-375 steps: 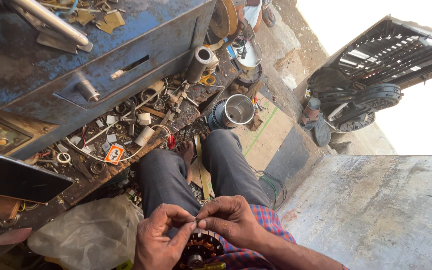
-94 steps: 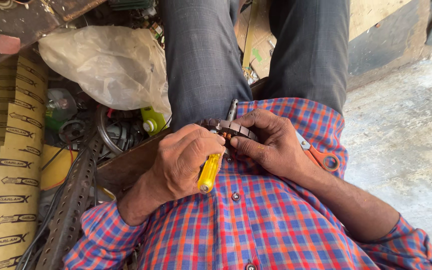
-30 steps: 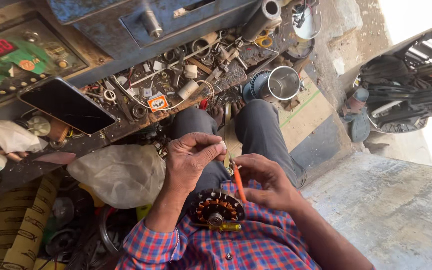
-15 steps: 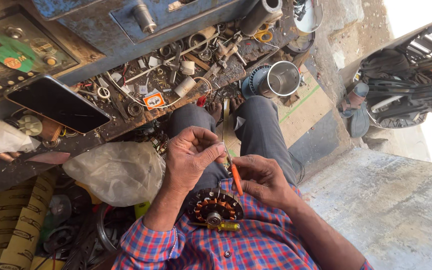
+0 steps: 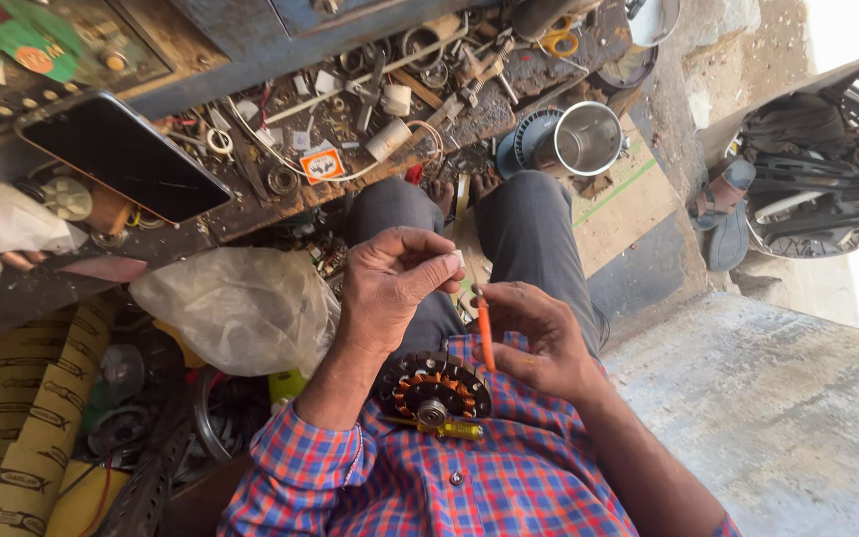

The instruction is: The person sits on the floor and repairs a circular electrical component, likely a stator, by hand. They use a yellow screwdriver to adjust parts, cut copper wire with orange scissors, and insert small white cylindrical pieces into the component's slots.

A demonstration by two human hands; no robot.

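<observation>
while left hand (image 5: pixel 390 288) pinches white bit (image 5: pixel 457 260), right hand (image 5: pixel 539 338) grips orange tool (image 5: pixel 485 333).

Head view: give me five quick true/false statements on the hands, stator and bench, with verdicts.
1. The right hand holds an orange tool. True.
2. The stator lies on the bench. False: it rests in the person's lap, against the checked shirt.
3. The left hand pinches a small white piece in its fingers. True.
4. The dark phone lies face up on the bench. True.
5. The steel cup stands left of the plastic bag. False: it is well to the bag's right, past the knees.
</observation>
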